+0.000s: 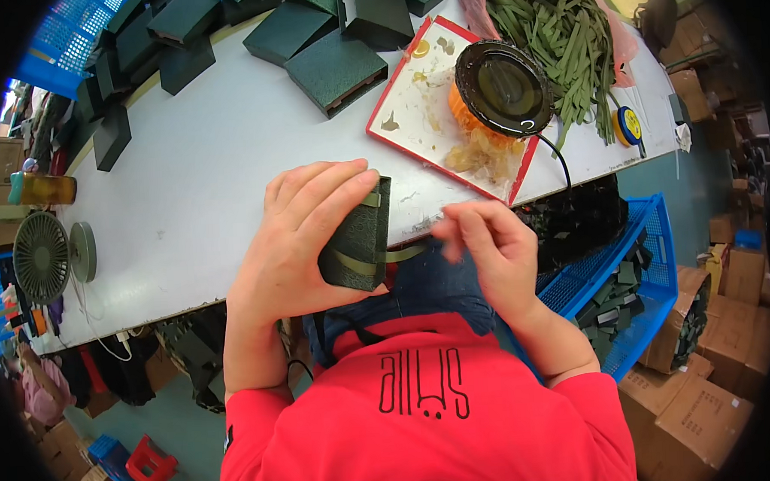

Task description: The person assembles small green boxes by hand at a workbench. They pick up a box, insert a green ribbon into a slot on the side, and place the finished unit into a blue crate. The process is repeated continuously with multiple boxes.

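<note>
My left hand (303, 235) is wrapped round a small dark green textured box (363, 233), tilted up at the table's front edge. An olive green ribbon (356, 264) crosses the lower part of the box and sticks out to its right. Close to that ribbon's end is my right hand (493, 249), closed in a pinch with its fingertips slightly blurred. Whether anything is between those fingertips, I cannot make out. A second bit of ribbon shows near the top of the box, partly behind my left fingers.
On the white table (203, 197) stands a round black glue pot (503, 89) with an orange base, on a red-edged, glue-stained board (409, 110). Beyond lie several green boxes (335, 71) and a heap of olive ribbons (556, 35). A blue crate (653, 289) stands right, a fan (42, 255) left.
</note>
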### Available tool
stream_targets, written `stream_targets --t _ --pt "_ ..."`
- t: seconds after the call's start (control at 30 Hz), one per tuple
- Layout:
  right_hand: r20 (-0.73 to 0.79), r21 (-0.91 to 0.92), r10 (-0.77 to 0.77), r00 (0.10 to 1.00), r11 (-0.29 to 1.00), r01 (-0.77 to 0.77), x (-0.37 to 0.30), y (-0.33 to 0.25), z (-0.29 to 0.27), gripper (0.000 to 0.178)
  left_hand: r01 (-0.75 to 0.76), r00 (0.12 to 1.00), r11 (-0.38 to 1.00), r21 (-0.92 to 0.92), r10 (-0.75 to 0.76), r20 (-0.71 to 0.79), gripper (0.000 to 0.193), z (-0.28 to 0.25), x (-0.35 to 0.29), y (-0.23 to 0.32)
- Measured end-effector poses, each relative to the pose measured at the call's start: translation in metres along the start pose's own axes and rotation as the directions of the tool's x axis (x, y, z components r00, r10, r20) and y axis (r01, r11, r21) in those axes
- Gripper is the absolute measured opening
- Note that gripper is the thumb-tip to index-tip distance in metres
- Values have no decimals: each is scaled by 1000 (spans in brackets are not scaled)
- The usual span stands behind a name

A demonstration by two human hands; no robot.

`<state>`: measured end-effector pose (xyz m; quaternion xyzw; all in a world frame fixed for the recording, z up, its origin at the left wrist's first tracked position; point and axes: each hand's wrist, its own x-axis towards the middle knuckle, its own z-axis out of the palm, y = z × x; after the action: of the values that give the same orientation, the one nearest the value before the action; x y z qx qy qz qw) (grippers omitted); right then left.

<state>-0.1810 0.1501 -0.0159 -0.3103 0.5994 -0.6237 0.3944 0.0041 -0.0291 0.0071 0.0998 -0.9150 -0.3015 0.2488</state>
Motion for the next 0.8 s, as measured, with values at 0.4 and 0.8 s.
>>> stream_targets --t 0.4,0.8 --pt "551 149 435 712 788 -598 -17 19 8 30 -87 988 995 -57 79 -133 97 10 4 1" --pt "-130 763 188 973 647 -23 -3 9 -24 27 46 999 999 -12 -46 9 114 0 -23 -7"
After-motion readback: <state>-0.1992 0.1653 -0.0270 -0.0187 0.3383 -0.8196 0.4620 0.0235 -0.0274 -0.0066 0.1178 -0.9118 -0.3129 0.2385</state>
